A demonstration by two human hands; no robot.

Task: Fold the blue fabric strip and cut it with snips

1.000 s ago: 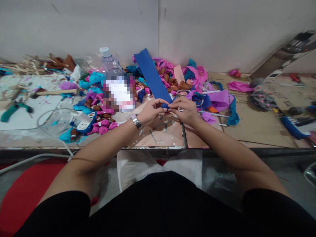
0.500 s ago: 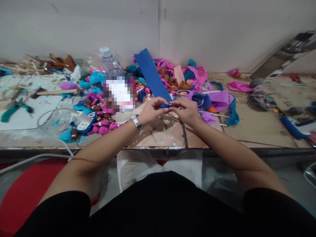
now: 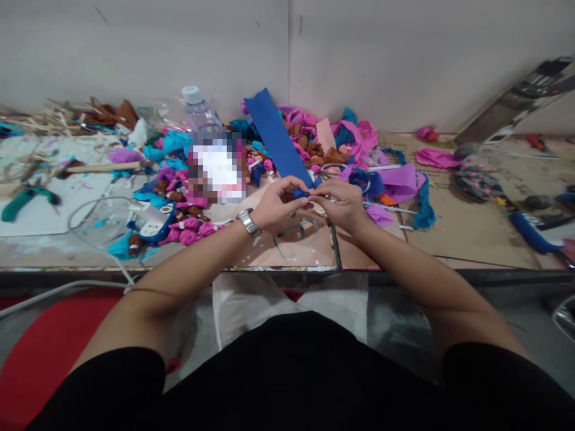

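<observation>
My left hand (image 3: 278, 205), with a metal watch on its wrist, pinches a small bunched blue piece (image 3: 300, 193) between thumb and fingers. Its fingertips meet those of my right hand (image 3: 340, 203), which is closed on the same blue piece from the other side. A long flat blue strip (image 3: 278, 134) slants away just behind my fingers, its near end beside them. Around it lies a heap of crumpled pink, brown and purple material (image 3: 309, 143). My fingers hide part of the blue piece.
A clear bottle (image 3: 203, 114) stands behind a blurred bright-screened device (image 3: 218, 169). Left are a blue-and-white power strip (image 3: 157, 224), a cable, a hammer (image 3: 103, 168) and green-handled pliers (image 3: 18, 203). A coiled dark item (image 3: 478, 176) and a blue-white object (image 3: 534, 230) lie right.
The fingers of both hands have shifted slightly around the blue piece, and less of it shows between them. The right hand's fingers sit a little nearer the left hand.
</observation>
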